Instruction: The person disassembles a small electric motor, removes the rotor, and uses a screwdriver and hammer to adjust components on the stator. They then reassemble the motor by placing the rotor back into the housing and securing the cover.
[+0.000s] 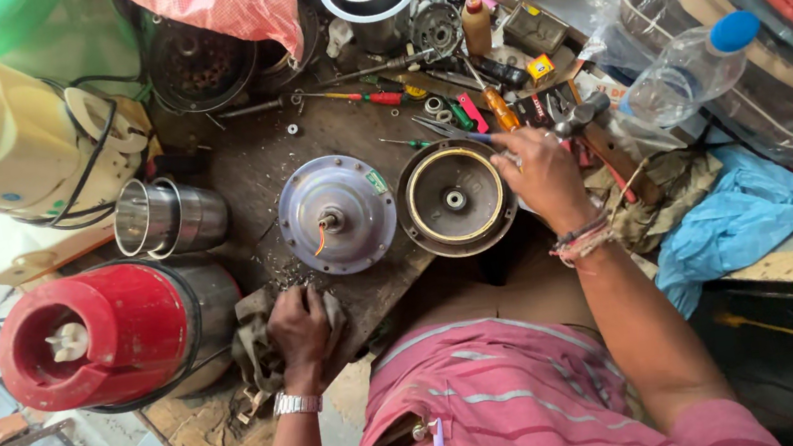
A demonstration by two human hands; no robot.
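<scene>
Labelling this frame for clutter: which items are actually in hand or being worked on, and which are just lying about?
In use:
- left hand pressing a grey rag
- right hand on the scissors
- round metal motor cover
- dark ring-shaped housing

Lying about:
- red mixer base
- steel jar
- red-handled screwdriver
- plastic bottle
- blue bag

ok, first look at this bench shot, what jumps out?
The big red blender base at the left edge, with a shiny steel cup behind it. Mid-bench sit two round motor parts side by side: a domed metal cover and a dark ring-shaped housing. The left hand presses a rag at the near edge; the right hand reaches into the scattered tools.
</scene>
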